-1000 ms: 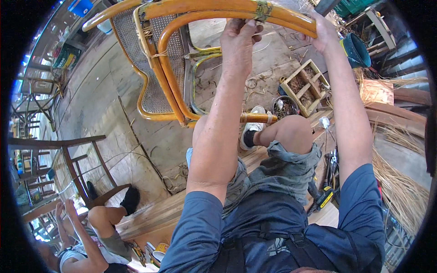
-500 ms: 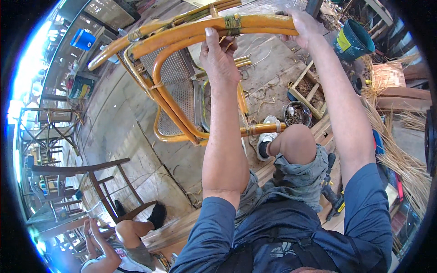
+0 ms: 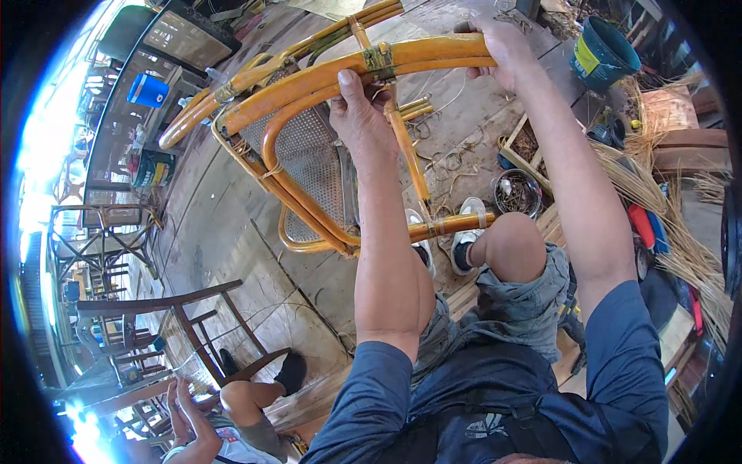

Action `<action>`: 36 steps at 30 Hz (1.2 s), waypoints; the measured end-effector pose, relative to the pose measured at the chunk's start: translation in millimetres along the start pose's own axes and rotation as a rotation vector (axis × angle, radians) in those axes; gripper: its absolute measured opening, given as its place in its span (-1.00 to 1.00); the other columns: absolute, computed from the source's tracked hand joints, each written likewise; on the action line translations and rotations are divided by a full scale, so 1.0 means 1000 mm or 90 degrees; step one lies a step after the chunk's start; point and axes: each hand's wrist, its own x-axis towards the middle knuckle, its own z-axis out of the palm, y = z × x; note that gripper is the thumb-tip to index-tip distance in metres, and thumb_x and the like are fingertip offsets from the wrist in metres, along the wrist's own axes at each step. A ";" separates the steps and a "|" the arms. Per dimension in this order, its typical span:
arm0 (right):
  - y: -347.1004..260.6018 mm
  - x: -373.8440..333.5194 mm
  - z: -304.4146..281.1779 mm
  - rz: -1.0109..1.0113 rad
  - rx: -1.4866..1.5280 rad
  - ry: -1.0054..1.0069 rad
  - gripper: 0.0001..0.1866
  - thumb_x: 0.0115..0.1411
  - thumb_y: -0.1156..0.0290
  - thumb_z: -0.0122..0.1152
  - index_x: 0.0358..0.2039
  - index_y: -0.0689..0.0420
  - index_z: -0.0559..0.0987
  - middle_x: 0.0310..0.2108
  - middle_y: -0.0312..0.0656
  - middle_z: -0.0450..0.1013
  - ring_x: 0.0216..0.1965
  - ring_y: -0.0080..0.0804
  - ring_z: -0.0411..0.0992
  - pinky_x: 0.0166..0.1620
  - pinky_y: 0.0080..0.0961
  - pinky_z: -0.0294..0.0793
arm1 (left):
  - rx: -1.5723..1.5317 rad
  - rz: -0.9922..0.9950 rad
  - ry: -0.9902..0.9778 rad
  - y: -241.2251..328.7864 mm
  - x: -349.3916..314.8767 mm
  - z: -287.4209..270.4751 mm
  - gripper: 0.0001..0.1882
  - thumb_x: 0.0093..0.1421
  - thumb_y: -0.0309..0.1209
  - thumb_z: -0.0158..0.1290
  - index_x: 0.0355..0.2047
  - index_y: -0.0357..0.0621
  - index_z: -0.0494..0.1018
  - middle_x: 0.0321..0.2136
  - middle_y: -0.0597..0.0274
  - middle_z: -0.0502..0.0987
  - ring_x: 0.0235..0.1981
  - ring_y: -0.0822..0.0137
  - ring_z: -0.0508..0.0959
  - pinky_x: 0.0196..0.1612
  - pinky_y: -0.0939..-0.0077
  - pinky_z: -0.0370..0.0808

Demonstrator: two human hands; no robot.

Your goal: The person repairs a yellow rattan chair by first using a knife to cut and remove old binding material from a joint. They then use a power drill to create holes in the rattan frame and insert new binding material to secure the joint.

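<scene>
The rattan chair frame (image 3: 309,81) has shifted slightly down and leftward in your view since half a second ago, baring more of the orange pole (image 3: 407,155) behind it. At far left, a blue-and-white container (image 3: 148,90) stands above a dark wooden chair frame (image 3: 166,298), beside which a co-worker's hands (image 3: 179,406) are raised close together. Your rattan piece, with its woven cane panel (image 3: 305,166), spans the upper centre, before your knees. Your left hand (image 3: 363,120) lays its thumb against the lower of two paired rails, fingers curled underneath; their tips are hidden, so whether they pinch anything cannot be told. Just above sits a dark, worn binding (image 3: 379,60). Your right hand (image 3: 502,58) clasps the rails' right end, thumb side above, fingers below. Should that clasp slip on the smooth, rounded cane, the piece could roll or drop, its bottom rail (image 3: 464,223) striking your white shoe (image 3: 470,207) or upsetting the bowl (image 3: 518,193) nearby; pressure beside the worn binding might also loosen its wraps.
</scene>
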 end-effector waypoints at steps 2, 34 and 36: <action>0.000 -0.003 0.004 0.000 -0.018 0.011 -0.64 0.22 0.12 -0.08 -0.34 0.19 0.47 -0.51 -0.16 0.42 -0.61 -0.37 0.38 -0.63 -0.42 0.38 | -0.010 0.025 -0.010 -0.001 -0.002 -0.001 -0.54 0.07 -0.04 0.14 -0.25 -0.14 0.33 -0.42 0.28 0.47 -0.43 0.37 0.49 -0.44 0.48 0.46; 0.044 -0.085 -0.011 0.059 0.064 0.027 -0.56 0.21 0.03 -0.10 -0.28 0.18 0.50 -0.48 -0.18 0.41 -0.57 -0.41 0.38 -0.59 -0.47 0.38 | 0.089 -0.184 0.144 0.035 -0.083 -0.011 -0.38 -0.01 0.03 0.17 -0.08 -0.10 0.29 -0.23 0.16 0.42 -0.23 0.22 0.42 -0.22 0.27 0.36; 0.064 -0.095 -0.019 0.054 0.056 0.083 -0.55 0.21 0.02 -0.11 -0.31 0.17 0.51 -0.47 -0.20 0.42 -0.56 -0.41 0.40 -0.60 -0.49 0.38 | 0.089 -0.225 0.143 0.031 -0.097 -0.019 -0.35 -0.04 0.05 0.18 -0.07 -0.10 0.28 -0.20 0.15 0.40 -0.24 0.22 0.41 -0.21 0.26 0.36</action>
